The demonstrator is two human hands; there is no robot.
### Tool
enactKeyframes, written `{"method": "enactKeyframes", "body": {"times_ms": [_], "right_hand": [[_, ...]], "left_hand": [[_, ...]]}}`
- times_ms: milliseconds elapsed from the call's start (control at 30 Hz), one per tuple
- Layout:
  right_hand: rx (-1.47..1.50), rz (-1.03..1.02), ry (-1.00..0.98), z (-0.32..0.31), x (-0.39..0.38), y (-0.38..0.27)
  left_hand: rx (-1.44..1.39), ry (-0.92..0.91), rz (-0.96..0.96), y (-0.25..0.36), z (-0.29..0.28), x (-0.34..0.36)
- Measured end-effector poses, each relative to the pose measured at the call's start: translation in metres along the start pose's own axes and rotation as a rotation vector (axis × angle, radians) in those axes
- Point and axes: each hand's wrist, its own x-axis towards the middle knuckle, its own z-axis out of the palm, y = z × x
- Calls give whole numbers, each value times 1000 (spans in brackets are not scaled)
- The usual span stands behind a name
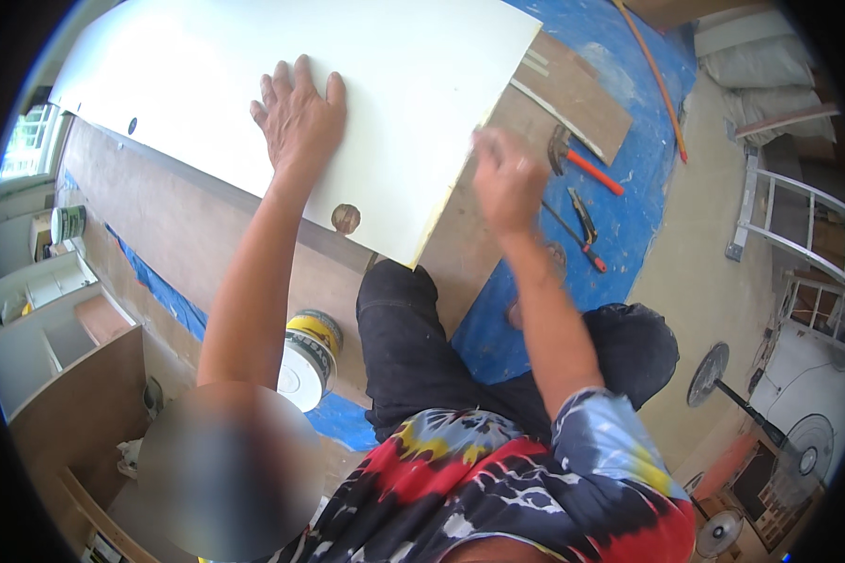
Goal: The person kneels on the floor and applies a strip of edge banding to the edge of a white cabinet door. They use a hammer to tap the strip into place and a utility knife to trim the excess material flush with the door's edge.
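Note:
A long white board (399,70) stretches from the far left to just before me, with a round hole (345,219) near its close edge. My left hand (302,117) lies flat on the white face, fingers spread. At the board's right end, my right hand (510,178) is closed against the raw, yellowish edge. Its fingers are somewhat smeared, and whatever they may pinch is hidden. Right of that hand lie a claw hammer (591,173) with an orange handle, a utility knife (583,216) and a red-and-black-handled screwdriver (591,257).
Blue sheeting (620,239) covers the floor, with a brown panel offcut (582,98) on it. Paint buckets (305,361) stand by my left knee. A metal ladder (798,211) and a fan (709,375) are at the right. Open cabinets (61,324) are at the left.

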Motion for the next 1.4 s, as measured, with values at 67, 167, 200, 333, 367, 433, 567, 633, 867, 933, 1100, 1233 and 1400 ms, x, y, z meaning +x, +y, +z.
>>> {"method": "enactKeyframes", "body": {"times_ms": [67, 167, 200, 333, 367, 433, 567, 633, 867, 933, 1100, 1233, 1400], "right_hand": [[17, 11, 63, 10, 66, 35], [-162, -54, 177, 27, 158, 93], [-217, -80, 206, 31, 177, 108], [-151, -89, 201, 41, 206, 135], [-164, -108, 214, 41, 206, 133], [-198, -114, 212, 38, 200, 123], [-215, -108, 87, 25, 155, 88], [-143, -124, 38, 17, 107, 64], [33, -139, -131, -25, -79, -62], [171, -86, -121, -32, -108, -83], [162, -54, -88, -17, -72, -47], [30, -29, 83, 11, 57, 38], [-271, -112, 148, 33, 192, 129]], "left_hand": [[6, -6, -11, 0, 1, 1], [10, 13, 8, -1, 2, 1], [2, 17, 15, -2, 3, 1], [-13, 61, 51, -5, 7, 0], [-16, 77, 67, -6, 7, 0], [-31, 82, 71, -6, 7, 1], [-29, 79, 65, -5, 7, 1], [-29, 77, 58, -4, 7, 1], [-7, 61, 46, -5, 7, 0], [-8, 52, 41, -5, 7, -1], [-17, 41, 31, -3, 5, 1], [-13, 32, 26, -3, 5, 0], [-3, 42, 42, -4, 7, 0]]}}
